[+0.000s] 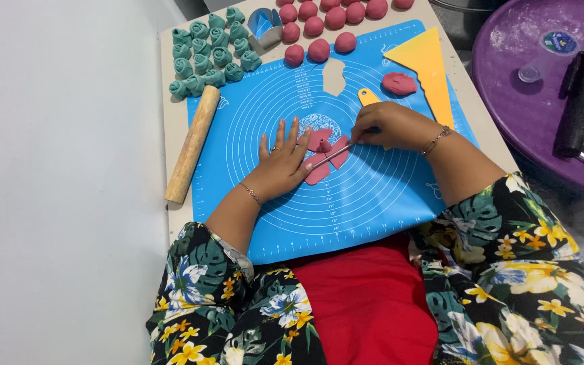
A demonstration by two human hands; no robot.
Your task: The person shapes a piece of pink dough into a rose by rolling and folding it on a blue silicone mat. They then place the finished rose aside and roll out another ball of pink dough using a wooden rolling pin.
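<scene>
My left hand [282, 162] lies flat with fingers spread on the blue silicone mat [373, 196], its fingertips touching flat pink dough pieces [326, 152] at the mat's middle. My right hand [390, 125] grips a thin metal tool [332, 156] whose tip rests across the pink pieces. A small pink lump sits on top of the flat pieces.
A wooden rolling pin [192, 144] lies along the mat's left edge. Several teal dough roses [211, 51] sit at the far left, several pink dough balls [326, 23] at the top. A yellow scraper [427, 64], a pink dough lump [399, 84] and a purple tray [542, 74] are to the right.
</scene>
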